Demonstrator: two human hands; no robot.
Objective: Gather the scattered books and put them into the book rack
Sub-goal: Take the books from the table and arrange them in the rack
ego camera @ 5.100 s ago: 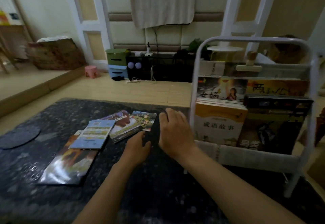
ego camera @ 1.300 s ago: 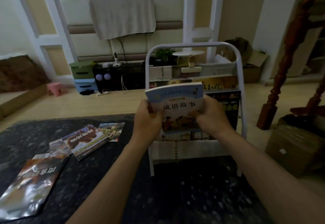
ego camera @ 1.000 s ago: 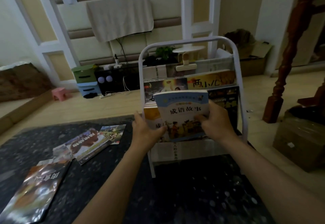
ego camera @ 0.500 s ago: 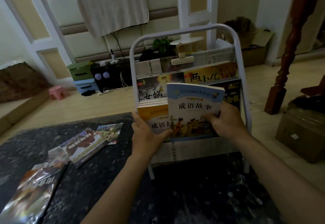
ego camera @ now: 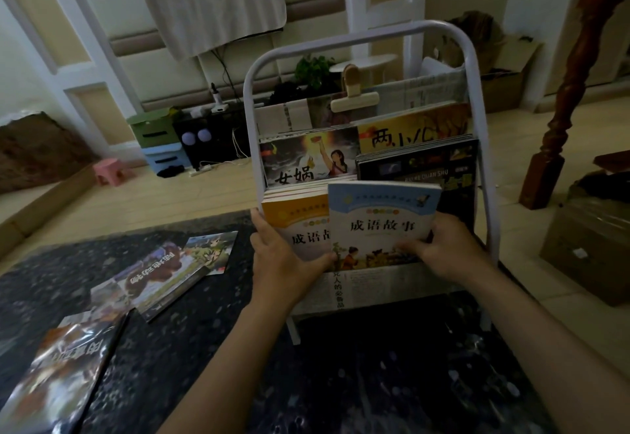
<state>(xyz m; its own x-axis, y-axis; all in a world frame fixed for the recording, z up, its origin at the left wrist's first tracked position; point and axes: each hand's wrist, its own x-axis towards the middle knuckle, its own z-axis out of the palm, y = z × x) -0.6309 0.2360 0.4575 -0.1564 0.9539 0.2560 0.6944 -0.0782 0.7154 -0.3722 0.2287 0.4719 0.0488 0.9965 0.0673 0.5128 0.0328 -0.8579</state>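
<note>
A white tube-framed book rack stands at the far edge of the dark speckled table. A pale blue book stands in its front pocket, overlapping an orange book. My right hand grips the blue book's lower right edge. Fingers of my left hand lie on the orange book, the thumb touching the blue book's lower left corner. More books fill the rear tiers. Loose books lie on the table at left: a brown-covered one on top of others and a glossy one nearest me.
A beige clip sits on the rack's top tier. Beyond the table are a wooden floor, a pink stool, green and blue boxes, and a dark cabinet. At right stand a turned wooden post and cardboard boxes.
The blue book has moved from in front of the rack down into its front pocket, both hands going with it. The view has shifted closer to the rack.
</note>
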